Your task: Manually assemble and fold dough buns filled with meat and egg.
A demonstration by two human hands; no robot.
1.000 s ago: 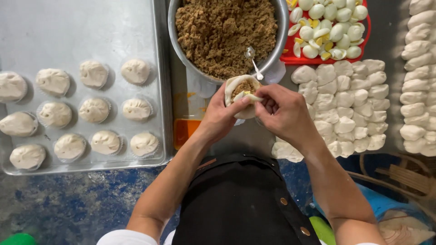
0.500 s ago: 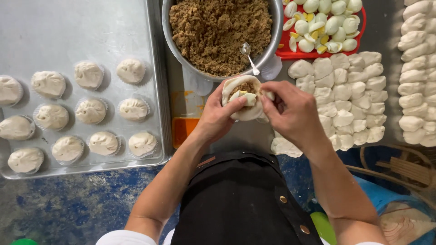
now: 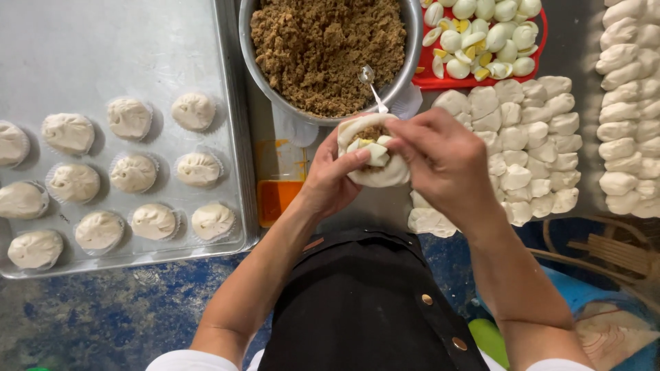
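Matt metal tray (image 3: 137, 41); crumbly filling (image 3: 323, 48)

Bright, even overhead light; soft shadows; sharp centre; edges perhaps slightly stretched.

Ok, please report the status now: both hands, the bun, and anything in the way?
Left hand cups open bun, thumb on filling. Right hand pinches the dough edge. Nothing between them; spoon sits in filling bowl just beyond.

Single head view, looking straight down, close over hands (image 3: 405, 172).
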